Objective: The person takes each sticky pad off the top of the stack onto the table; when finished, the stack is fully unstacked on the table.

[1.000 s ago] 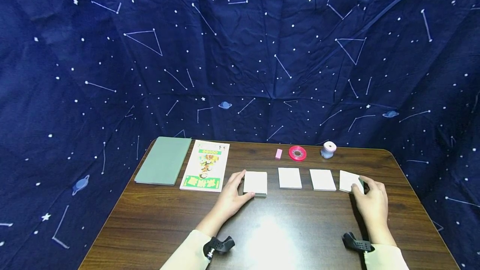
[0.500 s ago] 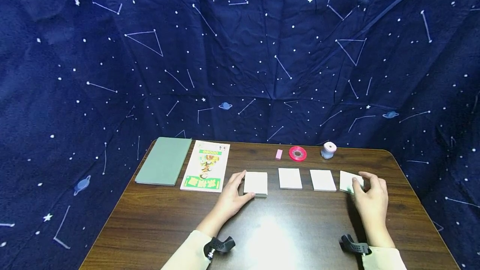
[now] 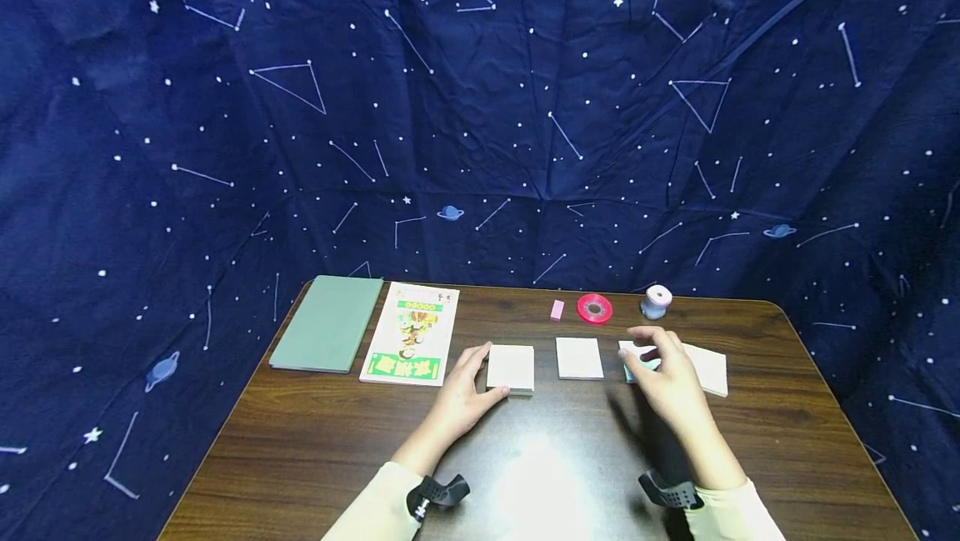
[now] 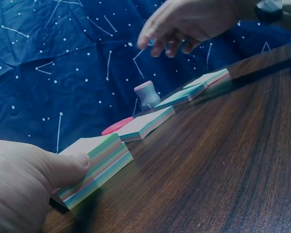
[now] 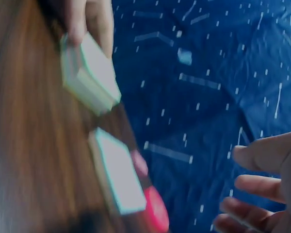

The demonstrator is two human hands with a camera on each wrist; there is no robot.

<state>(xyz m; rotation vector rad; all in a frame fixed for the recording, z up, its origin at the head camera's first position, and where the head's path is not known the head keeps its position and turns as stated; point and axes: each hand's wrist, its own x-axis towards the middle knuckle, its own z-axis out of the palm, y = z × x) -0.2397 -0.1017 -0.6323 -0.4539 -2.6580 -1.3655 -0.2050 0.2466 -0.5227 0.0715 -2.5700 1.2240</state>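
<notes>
My left hand (image 3: 459,398) holds a thick stack of square note paper (image 3: 512,368). Its thumb presses the front side, where coloured layers show in the left wrist view, and a finger reaches the far left corner. Rightward in a row lie a thinner white note pad (image 3: 579,358), a pad with a light blue edge (image 4: 182,99), and a white pad (image 3: 710,371) touching or overlapping it at the far right. My right hand (image 3: 673,383) hovers above the blue-edged pad, partly covering it. In the right wrist view its fingers (image 5: 259,187) are spread and hold nothing.
Behind the pads are a pink eraser-like block (image 3: 557,310), a red ring-shaped roll (image 3: 595,308) and a small white-and-blue spool-shaped object (image 3: 656,302). A green notebook (image 3: 327,323) and an illustrated booklet (image 3: 411,333) lie at the left. A starry cloth (image 3: 480,107) hangs behind the table.
My right hand has let go of the far-right pad and moved left over the neighbouring one. The far-right pad now lies slightly nearer and turned. My left hand stays in place.
</notes>
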